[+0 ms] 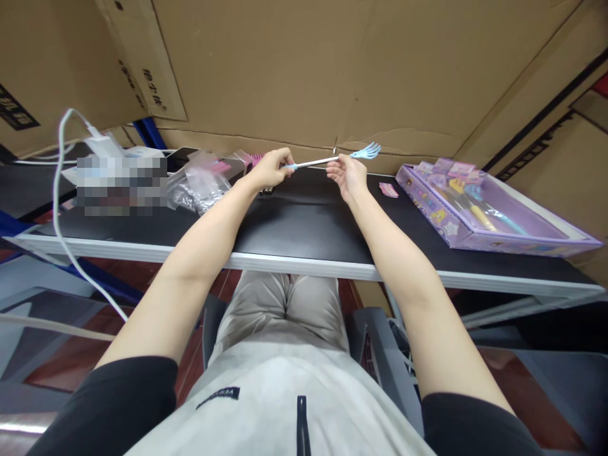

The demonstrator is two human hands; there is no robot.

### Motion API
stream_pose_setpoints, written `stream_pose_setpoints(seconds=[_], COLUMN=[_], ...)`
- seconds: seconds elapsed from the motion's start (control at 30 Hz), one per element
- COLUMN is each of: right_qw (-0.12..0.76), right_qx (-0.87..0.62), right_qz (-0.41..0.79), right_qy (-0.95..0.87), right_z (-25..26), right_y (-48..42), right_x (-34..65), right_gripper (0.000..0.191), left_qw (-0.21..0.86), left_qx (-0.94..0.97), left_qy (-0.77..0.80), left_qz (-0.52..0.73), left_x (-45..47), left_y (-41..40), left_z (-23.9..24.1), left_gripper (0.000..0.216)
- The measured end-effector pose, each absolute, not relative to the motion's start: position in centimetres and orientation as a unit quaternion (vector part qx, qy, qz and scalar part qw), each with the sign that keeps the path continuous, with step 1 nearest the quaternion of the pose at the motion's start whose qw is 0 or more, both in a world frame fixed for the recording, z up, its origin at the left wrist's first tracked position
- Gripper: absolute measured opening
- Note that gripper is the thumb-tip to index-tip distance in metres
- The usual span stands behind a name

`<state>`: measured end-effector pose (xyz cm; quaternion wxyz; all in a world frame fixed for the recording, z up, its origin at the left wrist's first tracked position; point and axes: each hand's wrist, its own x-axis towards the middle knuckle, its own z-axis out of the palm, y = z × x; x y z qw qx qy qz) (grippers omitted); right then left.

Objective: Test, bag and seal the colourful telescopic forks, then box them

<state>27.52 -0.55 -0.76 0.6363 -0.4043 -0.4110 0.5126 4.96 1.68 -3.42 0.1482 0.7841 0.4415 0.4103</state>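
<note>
A telescopic back scratcher (313, 163) with a light blue claw head and a silver shaft is held level above the black table, its claw pointing right. My left hand (273, 170) is closed on its blue handle end. Near the claw, my right hand (350, 176) pinches the shaft, its other fingers loosely curled. To the right stands an open purple display box (536, 209) holding a few plastic-wrapped scratchers, one with a yellow head and one with a blue head. A small pink card (388, 190) lies between my right hand and the box.
Left of my left hand are clear plastic bags (202, 187) and a pink comb-like item (255, 159). A white cable (56, 190) hangs over the table's left side. Cardboard (285, 69) walls the back. The table's pale front edge (304, 265) runs above my lap.
</note>
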Motion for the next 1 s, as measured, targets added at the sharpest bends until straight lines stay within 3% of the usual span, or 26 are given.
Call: stream_pose_setpoints(seconds=[0.3, 0.6, 0.8, 1.0], right_qw=[0.610, 0.607, 0.620, 0.629], right_qx=[-0.400, -0.410, -0.423, -0.422], right_qz=[0.518, 0.514, 0.485, 0.496], right_qy=[-0.447, -0.447, -0.448, -0.424], right_z=[-1.3, -1.0, -0.7, -0.6], right_y=[-1.7, -1.4, -1.0, -1.6], right_x=[25.9, 25.7, 26.1, 26.1], right_gripper=[0.038, 0.034, 0.049, 0.051], left_qw=[0.136, 0.144, 0.132, 0.089], left_qx=[0.783, 0.781, 0.787, 0.795], left_qy=[0.441, 0.434, 0.438, 0.449], left_qz=[0.417, 0.426, 0.415, 0.399], left_x=[6.6, 7.5, 7.7, 7.8], left_y=[0.6, 0.5, 0.3, -0.5], left_z=[-3.2, -3.1, -3.0, -2.8], left_gripper=[0.011, 0.013, 0.018, 0.016])
